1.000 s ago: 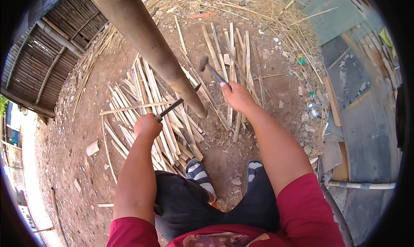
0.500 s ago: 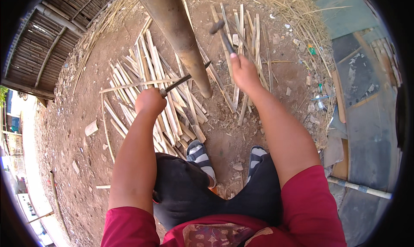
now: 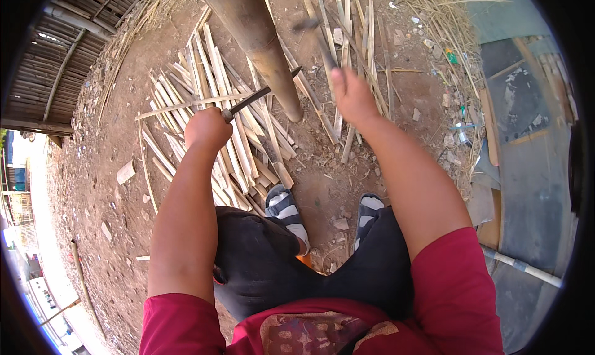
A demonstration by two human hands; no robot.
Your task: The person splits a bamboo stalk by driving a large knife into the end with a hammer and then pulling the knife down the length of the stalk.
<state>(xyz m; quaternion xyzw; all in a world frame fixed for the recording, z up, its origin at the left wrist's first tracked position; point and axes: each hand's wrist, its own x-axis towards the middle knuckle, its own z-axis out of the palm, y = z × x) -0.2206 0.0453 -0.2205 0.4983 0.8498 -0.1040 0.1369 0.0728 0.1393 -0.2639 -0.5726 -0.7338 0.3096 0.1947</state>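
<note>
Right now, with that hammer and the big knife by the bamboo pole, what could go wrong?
The hammer in the right hand could miss the knife and hit the left hand, which is bare and grips the handle.

The knife might slip off the bamboo pole and cut a leg, since both legs are close by.

Loose bamboo strips lie near the left sandal, so a step there might trip the person.

- The hammer (image 3: 327,52) looks smeared, its grip hidden in the right hand (image 3: 357,99).
- The bamboo pole (image 3: 253,35) runs off above, upper end beyond my sight.
- The pole hides part of the knife (image 3: 250,100).
</note>
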